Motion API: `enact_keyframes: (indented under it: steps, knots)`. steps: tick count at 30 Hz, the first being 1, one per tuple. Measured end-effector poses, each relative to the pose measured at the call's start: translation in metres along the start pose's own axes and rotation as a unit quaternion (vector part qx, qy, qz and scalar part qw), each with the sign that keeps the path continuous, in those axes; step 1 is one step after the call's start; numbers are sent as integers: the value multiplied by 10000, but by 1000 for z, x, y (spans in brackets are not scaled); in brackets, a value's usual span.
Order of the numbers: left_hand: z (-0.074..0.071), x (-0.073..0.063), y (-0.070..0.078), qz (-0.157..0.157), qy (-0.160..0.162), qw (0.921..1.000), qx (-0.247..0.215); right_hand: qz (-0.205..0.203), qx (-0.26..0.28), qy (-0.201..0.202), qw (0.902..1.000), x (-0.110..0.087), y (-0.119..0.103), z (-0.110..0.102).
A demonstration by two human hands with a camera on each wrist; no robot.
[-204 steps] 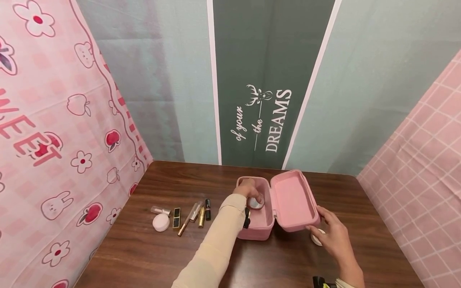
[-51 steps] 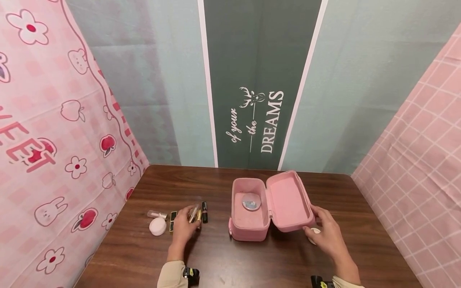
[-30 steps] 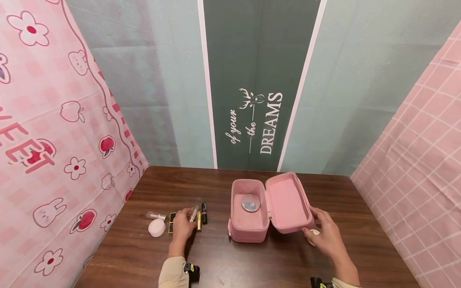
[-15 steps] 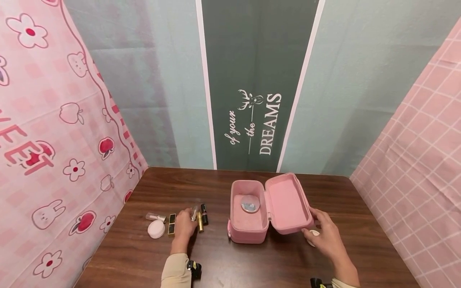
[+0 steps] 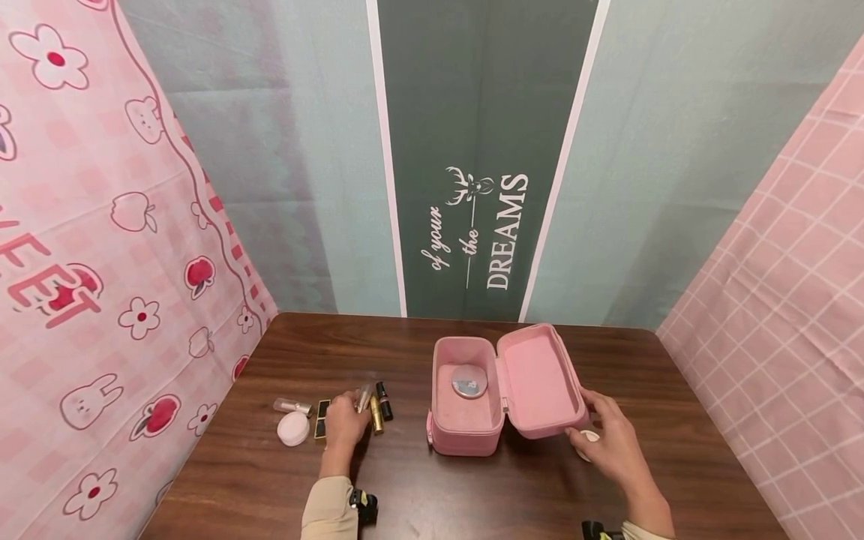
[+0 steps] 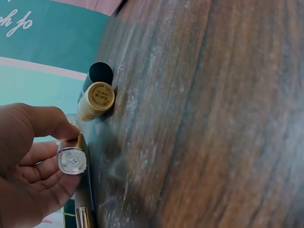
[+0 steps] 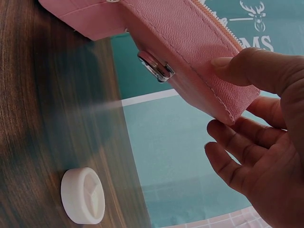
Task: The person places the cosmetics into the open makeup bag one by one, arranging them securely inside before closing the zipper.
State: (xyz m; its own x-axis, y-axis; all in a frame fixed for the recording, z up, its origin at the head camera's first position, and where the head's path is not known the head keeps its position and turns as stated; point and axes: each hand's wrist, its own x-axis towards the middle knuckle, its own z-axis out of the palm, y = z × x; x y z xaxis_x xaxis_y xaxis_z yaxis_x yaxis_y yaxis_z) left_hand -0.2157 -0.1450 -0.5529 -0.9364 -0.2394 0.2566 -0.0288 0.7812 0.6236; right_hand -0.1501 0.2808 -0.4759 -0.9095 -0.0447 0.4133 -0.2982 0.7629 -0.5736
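Note:
My left hand (image 5: 346,424) pinches a clear-capped lipstick (image 6: 72,161) between thumb and fingers, low over the table; its pale labelled base faces the left wrist camera. Right beside it lie a gold lipstick (image 5: 376,416) and a black lipstick (image 5: 384,403). Under the fingers, a slim gold-ended pen (image 6: 84,216) partly shows. My right hand (image 5: 610,439) holds the free edge of the lid (image 5: 540,382) of a pink cosmetic case (image 5: 466,444), thumb on the outer face. The case stands unzipped, with a round silvery compact (image 5: 469,381) on its floor.
Left of my left hand lie a black gold-edged case (image 5: 320,429), a round pale-pink container (image 5: 293,428) and another clear-capped tube (image 5: 293,406). A small round white object (image 7: 83,195) sits on the table under the lid, near my right hand. Curtains border the table (image 5: 405,487).
My left hand has left the case, where the compact now lies, and moved left to the lipsticks. The gold and black lipsticks have shifted slightly. My right hand has stayed at the lid.

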Motion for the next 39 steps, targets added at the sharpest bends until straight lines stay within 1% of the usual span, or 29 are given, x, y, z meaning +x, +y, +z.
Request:
enact_keyframes:
  steps: [4, 7, 10, 13, 18, 23, 27, 35, 39]
  knots:
    - [-2, -1, 2, -213, 208, 9992, -256, -35, -7, 48, 10000, 0, 1, 0]
    - [-4, -3, 4, -370, 482, 9970, -476, -50, 4, 65, 10000, 0, 1, 1]
    - [-7, -4, 5, -411, 768, 9939, -680, -52, 21, 65, 10000, 1, 2, 1]
    - [-9, -5, 6, -406, 905, 9917, -820, -58, 41, 77, 9999, 1, 2, 2]
    - [-10, -5, 7, -410, 993, 9900, -913, -54, 55, 59, 10000, 1, 2, 3]
    - [-9, -4, 7, -391, 992, 9899, -933, -24, 94, 45, 9999, 1, 2, 3]
    - [-9, -5, 7, -476, 942, 9903, -903, -47, 111, 61, 9999, 1, 2, 3]
    - [-13, -10, 19, -683, 469, 9912, -1037, -12, 75, 111, 9999, -1, 1, 2]
    - [-15, -11, 25, -674, 323, 9911, -1100, 2, 116, 80, 9999, -1, 1, 2]
